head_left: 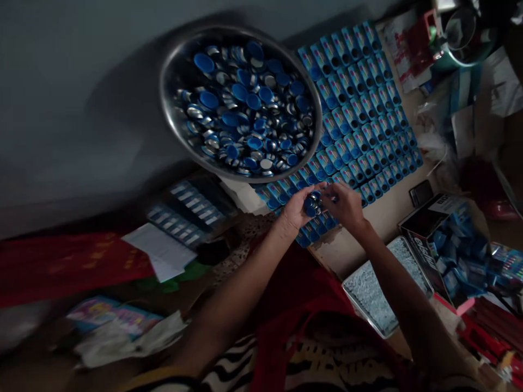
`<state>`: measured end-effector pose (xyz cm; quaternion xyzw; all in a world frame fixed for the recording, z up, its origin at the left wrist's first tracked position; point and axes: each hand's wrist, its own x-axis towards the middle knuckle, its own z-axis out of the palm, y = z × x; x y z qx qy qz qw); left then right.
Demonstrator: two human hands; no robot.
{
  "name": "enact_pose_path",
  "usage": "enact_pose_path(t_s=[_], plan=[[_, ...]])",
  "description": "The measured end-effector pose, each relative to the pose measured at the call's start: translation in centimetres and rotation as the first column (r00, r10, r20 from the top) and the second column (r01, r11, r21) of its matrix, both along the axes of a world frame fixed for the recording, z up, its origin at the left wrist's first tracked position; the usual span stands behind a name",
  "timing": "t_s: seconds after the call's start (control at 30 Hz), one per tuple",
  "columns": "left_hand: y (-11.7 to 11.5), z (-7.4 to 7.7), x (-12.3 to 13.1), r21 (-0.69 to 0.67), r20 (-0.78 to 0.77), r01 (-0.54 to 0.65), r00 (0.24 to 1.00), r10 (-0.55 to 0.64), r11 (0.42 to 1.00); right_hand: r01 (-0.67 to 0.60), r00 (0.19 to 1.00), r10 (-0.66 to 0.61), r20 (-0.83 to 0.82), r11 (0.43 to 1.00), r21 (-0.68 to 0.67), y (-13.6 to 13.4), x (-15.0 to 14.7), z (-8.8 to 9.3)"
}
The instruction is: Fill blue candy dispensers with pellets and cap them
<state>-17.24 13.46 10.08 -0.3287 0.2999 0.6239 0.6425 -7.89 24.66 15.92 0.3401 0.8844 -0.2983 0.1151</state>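
My left hand [297, 209] is cupped around several small round blue-and-silver discs [312, 204]. Just to its right, my right hand [346, 206] has its fingers pinched together, with what looks like one such disc at the fingertips; blur hides the detail. Both hands are above the near part of rows of blue cards or small trays [359, 117], many with a dark round spot at one end. Beyond my hands a big steel bowl [164, 92] holds a heap of the same discs, some blue face up, some silver.
At right are a tray of pale blue grains [390, 280], a black box [417, 226] of blue packets and a dark phone-like object [421, 193]. Stacked blue-and-white cartons [192, 209], white papers [161, 253] and a red cloth [73, 267] are at left.
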Motion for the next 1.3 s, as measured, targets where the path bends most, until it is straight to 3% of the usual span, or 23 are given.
enact_pose_path(t_s=[0.13,0.27,0.4,0.5,0.6,0.7,0.83,1.0,1.17,1.3], plan=[[1.7,0.2,2.2,-0.08,0.04,0.057,0.998,-0.054,0.995,0.092,0.995,-0.092,0.04,0.995,0.025,-1.6,3.0,-0.9],[2.7,0.6,3.8,-0.067,0.104,0.125,0.988,-0.117,0.99,0.277,0.961,-0.277,0.004,0.961,-0.001,-0.8,4.7,-1.5],[3.7,0.4,4.0,-0.018,0.112,0.122,0.987,-0.119,0.992,0.485,0.871,-0.484,-0.082,0.874,-0.001,3.2,6.1,-1.3],[5.1,0.4,3.5,0.03,0.093,0.119,0.988,-0.122,0.992,0.531,0.843,-0.523,-0.123,0.847,0.036,7.6,6.1,-1.9],[6.8,0.8,2.7,0.091,0.089,0.143,0.985,-0.151,0.986,0.438,0.897,-0.442,-0.018,0.881,0.18,11.2,5.0,-2.7],[8.4,1.1,1.9,0.152,0.093,0.15,0.982,-0.165,0.977,0.297,0.915,-0.359,0.182,0.908,0.295,13.1,3.6,-3.3],[9.2,0.6,0.9,0.191,0.109,0.163,0.976,-0.186,0.968,0.284,0.864,-0.379,0.331,0.911,0.3,14.6,2.7,-3.7],[8.8,-0.1,1.2,0.195,0.121,0.203,0.966,-0.229,0.959,0.273,0.854,-0.374,0.361,0.914,0.3,15.8,2.6,-3.9],[7.6,0.5,2.0,0.151,0.117,0.233,0.961,-0.252,0.961,0.239,0.922,-0.309,0.234,0.928,0.285,12.9,3.1,-1.9],[6.7,0.2,3.2,0.099,0.147,0.233,0.958,-0.246,0.967,0.04,0.999,-0.043,0.025,0.994,0.098,7.6,4.9,-0.4]])
